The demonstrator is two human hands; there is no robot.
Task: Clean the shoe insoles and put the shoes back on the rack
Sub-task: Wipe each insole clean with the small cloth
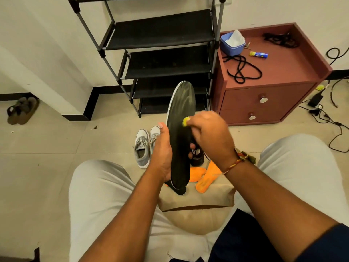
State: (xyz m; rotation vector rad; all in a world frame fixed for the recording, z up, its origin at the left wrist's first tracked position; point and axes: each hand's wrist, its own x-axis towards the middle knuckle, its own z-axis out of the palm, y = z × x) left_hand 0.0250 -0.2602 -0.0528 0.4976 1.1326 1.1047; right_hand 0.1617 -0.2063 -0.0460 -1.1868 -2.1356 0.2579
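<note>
Step in hand: the person is cleaning; one black insole (181, 133) is being wiped on its upper face, with pale streaks showing near the toe.
Where the insole is: it is being held upright in the air above the floor, toe end up, in front of the shoe rack (162, 33).
Left hand (162, 154): its grip is grasping the lower half of the insole, thumb along the near edge and fingertips showing at the far edge.
Right hand (209, 137): its grip is pinching a small yellow wad (185, 121) against the insole's face; cloth or sponge cannot be told.
Next move, as judged: the wad is likely needing to travel up toward the streaked toe while the left hand is keeping the insole from bending; later the insole is going back into its shoe.
Progress, as judged: early to middle, since the shoes are sitting on the floor and not on the rack.
Count, insoles: one black in hand; two orange insoles (204, 182) lying on the floor, touching each other.
Count, shoes: two grey shoes (145, 146) side by side; one dark shoe (197, 159), mostly hidden behind the hands.
Count, rack: four dark shelves showing.
</note>
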